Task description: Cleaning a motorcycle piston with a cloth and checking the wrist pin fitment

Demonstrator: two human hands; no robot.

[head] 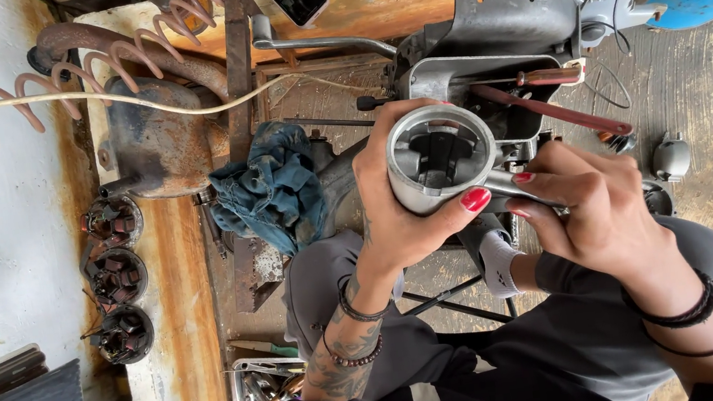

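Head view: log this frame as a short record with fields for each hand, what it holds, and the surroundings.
left hand: left hand wraps around a hollow metal cylinder, open end facing the camera
right hand: right hand pinches a thin metal pin at the cylinder's side
fingers: red-painted nails, thumb laid on the cylinder rim
behind the hands: grey engine housing with a red-handled screwdriver lying in it
left of the hands: blue rag, rusty workbench, three wound coil parts

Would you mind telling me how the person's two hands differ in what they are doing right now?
The left hand wraps fully around the grey metal cylinder, its open end facing the camera; the right hand only pinches a thin metal part at the cylinder's side. The left forearm is tattooed; the right shows none. Both have red nails and dark wristbands.
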